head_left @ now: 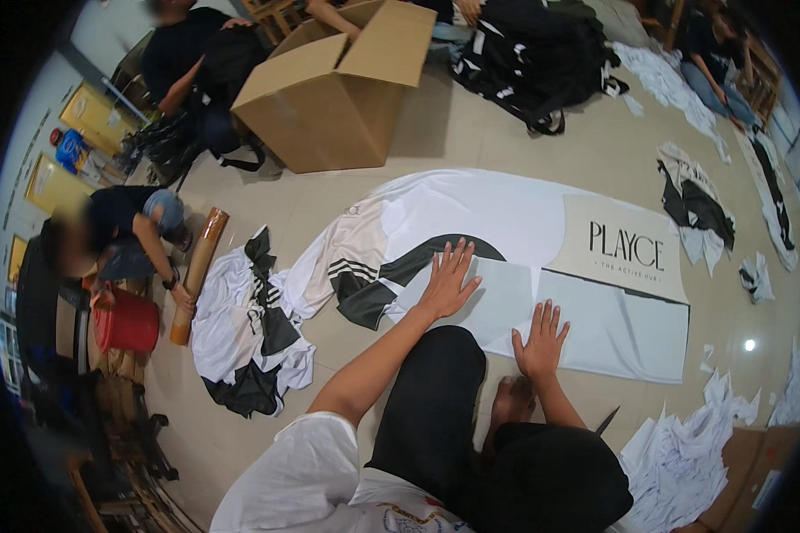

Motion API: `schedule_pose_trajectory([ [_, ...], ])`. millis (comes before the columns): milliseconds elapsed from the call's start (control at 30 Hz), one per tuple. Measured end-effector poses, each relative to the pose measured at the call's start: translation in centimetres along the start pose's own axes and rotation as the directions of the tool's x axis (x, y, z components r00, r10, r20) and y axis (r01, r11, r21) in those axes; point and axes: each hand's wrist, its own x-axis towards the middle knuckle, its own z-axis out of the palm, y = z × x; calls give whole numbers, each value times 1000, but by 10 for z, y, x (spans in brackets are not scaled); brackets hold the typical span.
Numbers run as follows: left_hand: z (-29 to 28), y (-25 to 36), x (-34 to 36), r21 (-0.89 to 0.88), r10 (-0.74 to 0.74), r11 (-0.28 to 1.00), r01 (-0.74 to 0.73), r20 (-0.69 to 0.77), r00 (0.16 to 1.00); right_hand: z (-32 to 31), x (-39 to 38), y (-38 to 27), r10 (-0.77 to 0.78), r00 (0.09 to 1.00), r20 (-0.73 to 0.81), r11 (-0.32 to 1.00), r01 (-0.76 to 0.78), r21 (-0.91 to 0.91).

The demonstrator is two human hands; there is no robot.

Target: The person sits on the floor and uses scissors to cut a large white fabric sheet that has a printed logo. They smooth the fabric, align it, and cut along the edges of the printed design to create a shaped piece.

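My left hand (452, 282) lies flat with its fingers spread on a pale grey sheet-like panel (500, 298), next to a dark grey piece of cloth (356, 298). Spread open as well, my right hand (540, 345) presses on the near edge of a second pale panel (613, 324). Both panels lie on a long white cloth (489, 200) stretched over the floor. At the far right of that cloth shows a beige printed section (627, 244). Its left end is bunched, with a striped beige part (351, 244). Neither hand grips anything.
Left lies a crumpled pile of white and dark cloth (249, 329). Beyond it a person holds a brown roll (203, 266) by a red bucket (126, 320). A cardboard box (329, 115) stands far. A dark pointed blade (607, 420) and white scraps (684, 457) lie near right.
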Motion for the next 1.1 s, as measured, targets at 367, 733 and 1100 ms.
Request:
schedule_pose_trajectory([
  [367, -92, 105, -172, -103, 5, 994, -27, -207, 978, 8, -4, 2, -3, 1000, -13, 999, 2, -44],
  [733, 5, 51, -87, -225, 93, 969, -100, -45, 995, 1, 34, 8, -46, 997, -68, 999, 46, 7],
  [1100, 68, 49, -5, 72, -72, 996, 61, 171, 983, 20, 57, 35, -26, 989, -146, 998, 19, -53],
])
